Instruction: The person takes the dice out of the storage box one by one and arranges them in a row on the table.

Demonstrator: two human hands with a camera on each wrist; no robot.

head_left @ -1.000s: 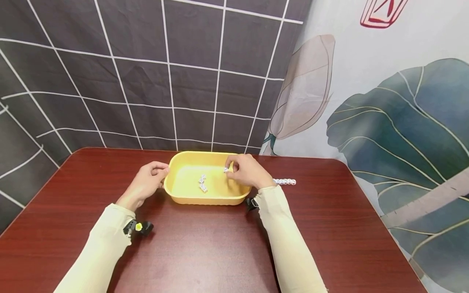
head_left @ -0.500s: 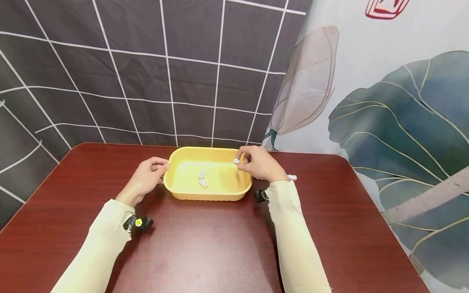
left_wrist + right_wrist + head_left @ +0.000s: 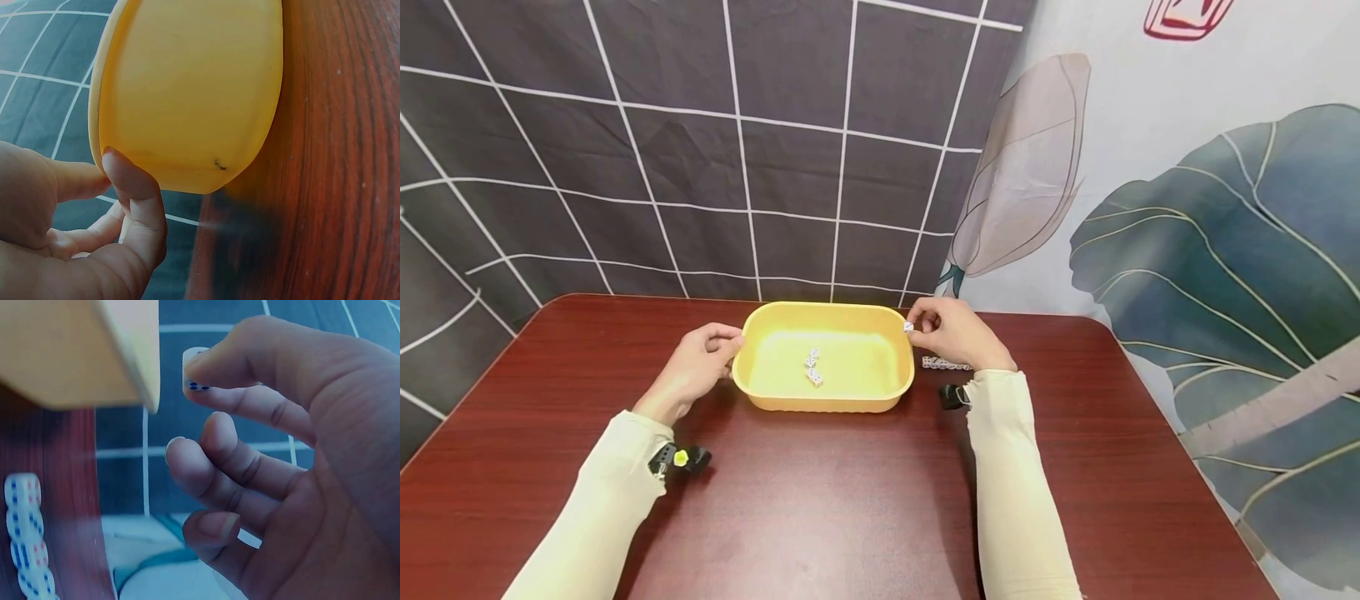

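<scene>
A yellow plastic basin (image 3: 823, 405) stands on the table, and a few white dice (image 3: 814, 377) lie inside it left of the middle. My left hand (image 3: 694, 367) pinches the basin's left rim between thumb and forefinger, plain in the left wrist view. Just outside the right rim, my right hand (image 3: 958, 335) holds one white die (image 3: 908, 327) between thumb and forefinger. The right wrist view shows blue pips on this die (image 3: 187, 378) and the other fingers loosely bent. Below that hand, a row of dice (image 3: 942, 363) lies on the table, partly hidden by the wrist.
The dark red wooden table (image 3: 820, 517) reaches back to a dark grid-patterned cloth (image 3: 685, 150). A pale cloth with leaf prints (image 3: 1217, 225) hangs at the right. Each wrist wears a black strapped device (image 3: 688, 458).
My right hand has moved right with the die, from above the basin's inside to beyond its right rim. My left hand stays at the left rim; the dice in the basin have not moved.
</scene>
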